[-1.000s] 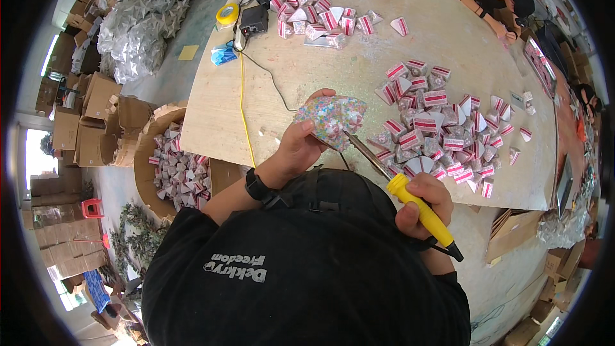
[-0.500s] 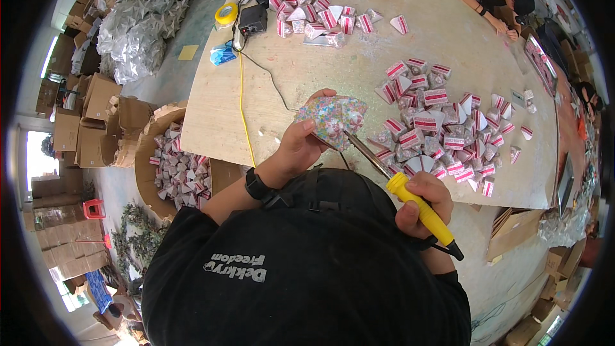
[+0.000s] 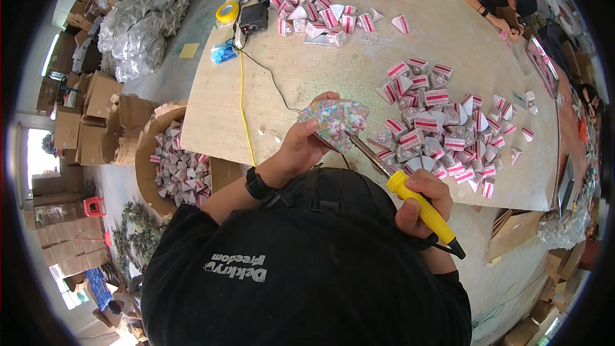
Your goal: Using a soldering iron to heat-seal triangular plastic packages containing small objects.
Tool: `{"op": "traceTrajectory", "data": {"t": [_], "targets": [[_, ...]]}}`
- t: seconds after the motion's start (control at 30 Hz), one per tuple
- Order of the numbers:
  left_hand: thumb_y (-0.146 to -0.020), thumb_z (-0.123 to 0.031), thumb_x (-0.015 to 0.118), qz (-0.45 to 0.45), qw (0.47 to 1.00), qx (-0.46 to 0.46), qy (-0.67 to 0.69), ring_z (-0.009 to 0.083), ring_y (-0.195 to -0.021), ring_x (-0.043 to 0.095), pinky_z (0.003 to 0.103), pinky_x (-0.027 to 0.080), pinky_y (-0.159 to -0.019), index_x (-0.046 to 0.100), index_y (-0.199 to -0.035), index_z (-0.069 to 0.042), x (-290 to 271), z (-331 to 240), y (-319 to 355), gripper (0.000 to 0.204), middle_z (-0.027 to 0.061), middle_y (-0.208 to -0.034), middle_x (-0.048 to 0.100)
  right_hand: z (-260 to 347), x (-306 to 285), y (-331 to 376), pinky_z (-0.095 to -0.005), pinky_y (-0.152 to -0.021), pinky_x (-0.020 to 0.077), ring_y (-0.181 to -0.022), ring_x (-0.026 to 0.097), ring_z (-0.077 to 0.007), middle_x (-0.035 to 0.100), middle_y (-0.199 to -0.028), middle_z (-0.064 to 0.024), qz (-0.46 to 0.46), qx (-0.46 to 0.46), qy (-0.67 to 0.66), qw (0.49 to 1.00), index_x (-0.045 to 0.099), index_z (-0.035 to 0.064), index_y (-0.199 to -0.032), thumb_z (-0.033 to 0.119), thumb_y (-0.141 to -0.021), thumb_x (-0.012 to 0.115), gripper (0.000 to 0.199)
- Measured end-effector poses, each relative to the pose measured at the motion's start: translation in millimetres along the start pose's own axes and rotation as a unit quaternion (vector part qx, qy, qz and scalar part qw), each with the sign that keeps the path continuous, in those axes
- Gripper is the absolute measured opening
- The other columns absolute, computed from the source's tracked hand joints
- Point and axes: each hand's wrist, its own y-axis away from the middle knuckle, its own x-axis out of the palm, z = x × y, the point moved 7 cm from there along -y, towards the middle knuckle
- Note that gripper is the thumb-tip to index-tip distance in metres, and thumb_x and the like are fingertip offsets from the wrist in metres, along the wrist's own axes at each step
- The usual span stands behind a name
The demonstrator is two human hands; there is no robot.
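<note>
At the frame's centre, the left hand (image 3: 301,147) pinches a small clear packet of multicoloured beads (image 3: 334,122) above the pale wooden tabletop (image 3: 307,70). The right hand (image 3: 424,200), lower right, is wrapped around a yellow-handled soldering iron (image 3: 419,208), its metal tip touching the packet's lower edge.

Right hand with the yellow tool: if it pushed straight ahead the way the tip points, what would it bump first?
Most likely the speckled packet that the left hand holds. The metal tip of the yellow tool in the right hand already seems to reach its lower edge, though depth is unclear.
</note>
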Motion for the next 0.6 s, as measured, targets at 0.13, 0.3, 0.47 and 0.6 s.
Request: {"op": "traceTrajectory", "data": {"t": [0.13, 0.3, 0.47, 0.6], "targets": [[-0.08, -0.037, 0.071, 0.005, 1.0, 0.001, -0.009, 0.0283, -0.12, 0.054, 0.044, 0.045, -0.1, 0.034, -0.139, -0.011, 0.9, -0.1, 0.3, 0.074, 0.0138, -0.132, 0.051, -3.0, 0.3, 3.0, -0.0242, -0.054, 0.0433, -0.057, 0.054, -0.0131, 0.055, -0.078, -0.0123, 0.005, 0.014, -0.01, 1.0, 0.05, -0.0006, -0.101, 0.03, -0.093, 0.06, 0.033], [-0.08, -0.037, 0.071, 0.013, 1.0, -0.004, -0.027, 0.0267, -0.119, 0.055, 0.042, 0.046, -0.099, 0.034, -0.138, -0.011, 1.7, -0.6, 0.8, 0.074, 0.0125, -0.13, 0.052, -7.4, -4.9, 7.0, -0.0307, -0.056, 0.0456, -0.059, 0.056, -0.0233, 0.057, -0.074, -0.012, -0.036, 0.048, -0.058, 0.997, 0.06, 0.0016, -0.098, 0.021, -0.085, 0.068, 0.025], [-0.08, -0.036, 0.072, 0.019, 0.999, 0.001, -0.042, 0.0249, -0.119, 0.055, 0.04, 0.046, -0.099, 0.033, -0.139, -0.011, 4.8, -2.1, 2.0, 0.075, 0.011, -0.128, 0.053, -7.2, -6.4, 8.8, -0.0312, -0.057, 0.0458, -0.059, 0.056, -0.0233, 0.057, -0.075, -0.0124, -0.041, 0.039, -0.056, 0.997, 0.06, 0.0012, -0.098, 0.022, -0.085, 0.068, 0.026], [-0.079, -0.033, 0.072, 0.022, 0.999, 0.004, -0.048, 0.0241, -0.119, 0.055, 0.038, 0.045, -0.098, 0.032, -0.139, -0.011, 6.4, -3.2, 2.5, 0.075, 0.0102, -0.128, 0.053, -7.3, -7.9, 9.2, -0.0315, -0.057, 0.0462, -0.06, 0.056, -0.0235, 0.058, -0.076, -0.013, -0.049, 0.047, -0.075, 0.995, 0.059, -0.0001, -0.098, 0.021, -0.085, 0.068, 0.026]]}}
